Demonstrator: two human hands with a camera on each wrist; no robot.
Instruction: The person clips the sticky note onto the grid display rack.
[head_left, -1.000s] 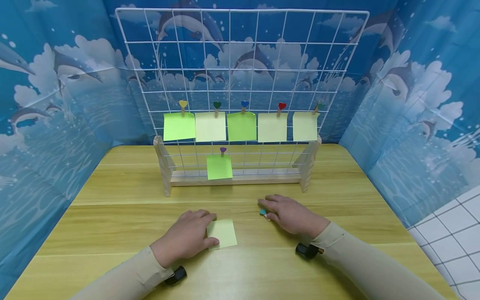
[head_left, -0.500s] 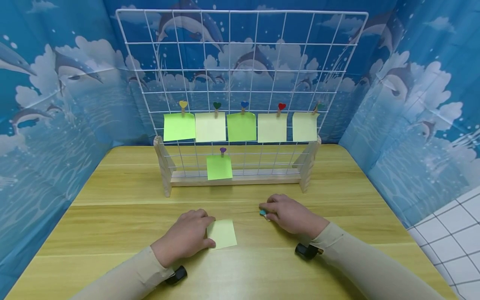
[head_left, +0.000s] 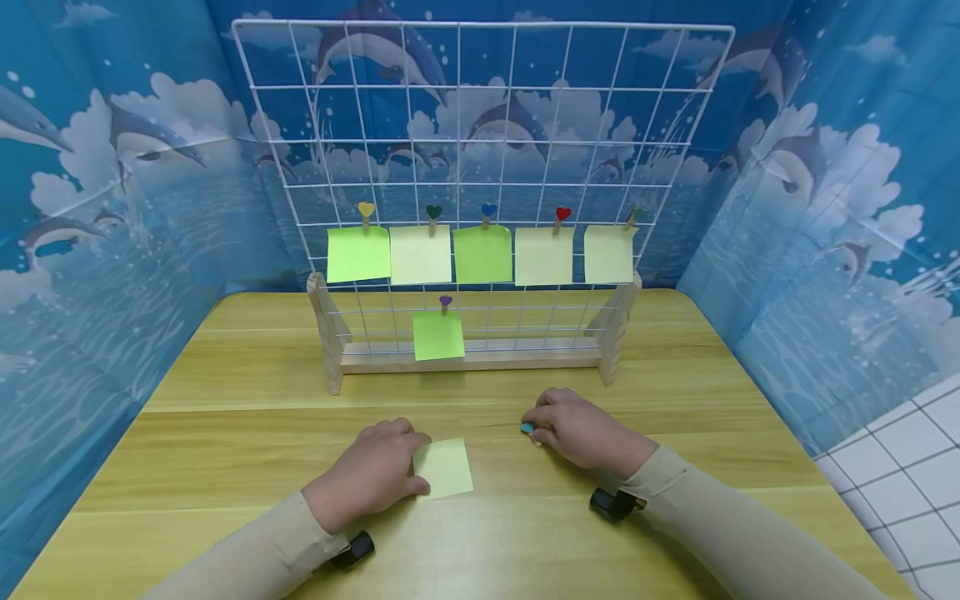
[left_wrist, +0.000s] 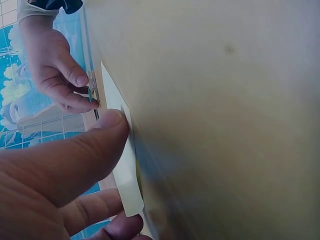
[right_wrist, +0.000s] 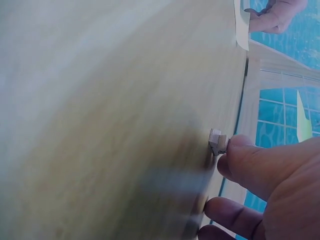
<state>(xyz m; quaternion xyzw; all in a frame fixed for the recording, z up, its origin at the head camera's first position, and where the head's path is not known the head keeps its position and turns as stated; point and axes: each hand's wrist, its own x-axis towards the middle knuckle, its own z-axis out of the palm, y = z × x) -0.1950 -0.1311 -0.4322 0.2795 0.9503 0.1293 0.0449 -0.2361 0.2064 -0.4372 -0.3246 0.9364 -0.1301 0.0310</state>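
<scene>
My left hand (head_left: 369, 472) rests low over the table and pinches the left edge of a pale yellow-green sticky note (head_left: 447, 467). In the left wrist view the thumb lies against one face of the note (left_wrist: 131, 192), with fingers at its far side. To the right, my right hand (head_left: 583, 432) holds a small clothespin (head_left: 527, 428) with a blue heart on it, between thumb and index finger. The right wrist view shows the wooden end of the clothespin (right_wrist: 218, 142) sticking out past the thumb, close to the tabletop.
Behind the hands stands a white wire grid (head_left: 483, 162) in a wooden base (head_left: 480, 358). Several green and pale notes hang on it in a row from heart clothespins. One lower green note (head_left: 438, 336) hangs from a purple heart clothespin (head_left: 446, 302). Dolphin-print curtains (head_left: 112, 208) surround the table.
My right fingers have curled in and closed on the blue heart clothespin, which has shifted slightly. The left thumb has drawn back a little toward the note's edge.
</scene>
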